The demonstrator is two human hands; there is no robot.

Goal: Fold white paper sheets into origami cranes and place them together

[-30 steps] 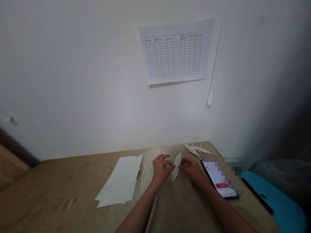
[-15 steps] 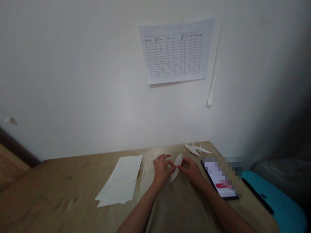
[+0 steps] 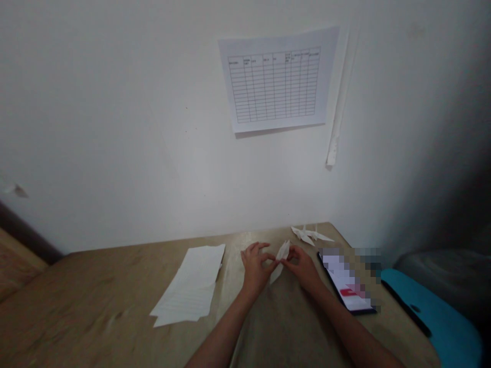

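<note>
Head view: the fingertips (image 3: 275,261) of both hands pinched a narrow folded white paper piece (image 3: 282,259) at lower centre, the left hand (image 3: 254,268) and right hand (image 3: 302,266) flanking it above a tan table (image 3: 95,296), with stacked white paper sheets (image 3: 187,286) to the left.

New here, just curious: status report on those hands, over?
Left hand, right hand pinching folded white paper. Smartphone at right, not in the way.

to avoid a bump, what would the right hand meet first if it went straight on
The right hand points at the folded paper at its fingertips, so that comes first, though depth is hard to judge.
</note>
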